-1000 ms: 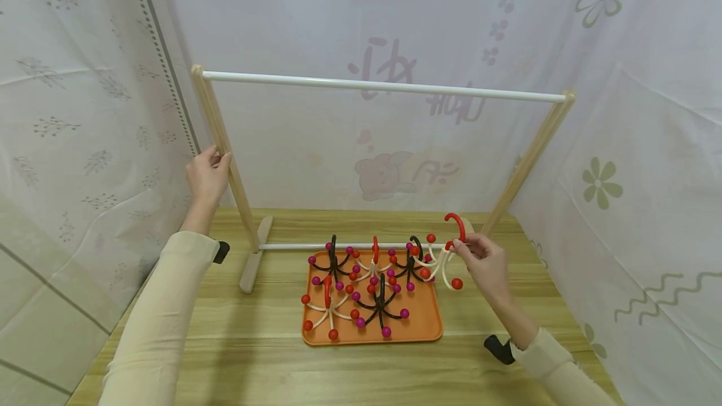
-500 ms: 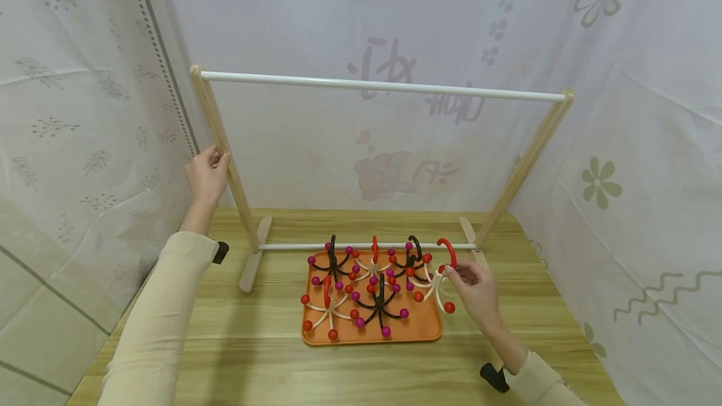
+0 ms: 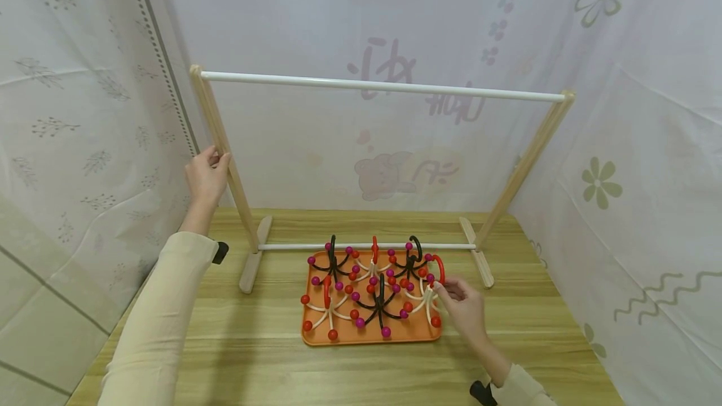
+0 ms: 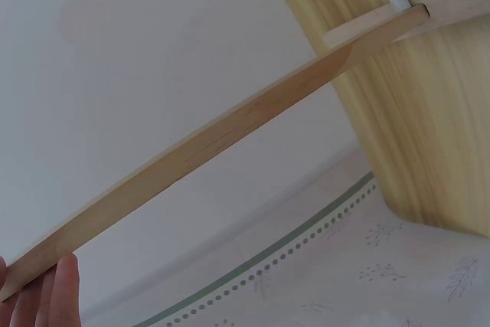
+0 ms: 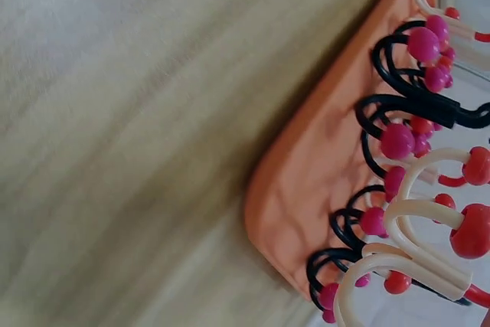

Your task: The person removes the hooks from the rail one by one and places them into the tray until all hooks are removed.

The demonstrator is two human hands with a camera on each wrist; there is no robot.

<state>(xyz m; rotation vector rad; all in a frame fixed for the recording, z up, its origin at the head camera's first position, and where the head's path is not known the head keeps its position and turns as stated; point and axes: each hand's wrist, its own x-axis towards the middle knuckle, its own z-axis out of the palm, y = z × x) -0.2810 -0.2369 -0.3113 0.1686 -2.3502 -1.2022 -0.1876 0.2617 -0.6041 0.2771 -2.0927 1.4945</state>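
Observation:
On the left, my left hand [image 3: 207, 175] grips the wooden side post [image 3: 239, 196] of a rack; fingers [image 4: 67, 289] wrap it in the left wrist view. My right hand [image 3: 467, 313] pinches a cream multi-armed claw hook [image 3: 430, 303] with red ball tips by the base of its red hook. This claw hook is over the front right of an orange tray [image 3: 412, 333], its arms close above the tray. Several similar hooks stand on the tray, such as a black one with magenta balls [image 3: 381, 304] and a cream one with red balls [image 3: 329, 311].
The rack's white top bar [image 3: 383, 86] spans above the tray, and a lower white bar [image 3: 293, 246] runs behind it. A right wooden post [image 3: 527, 165] and foot [image 3: 478, 255] stand at the back right. Patterned cloth [image 3: 626, 161] surrounds the wood-grain table [image 3: 271, 368].
My right hand has carried the cream claw hook down and left, from beside the rack's right foot to the tray's front right. My left hand stays on the post.

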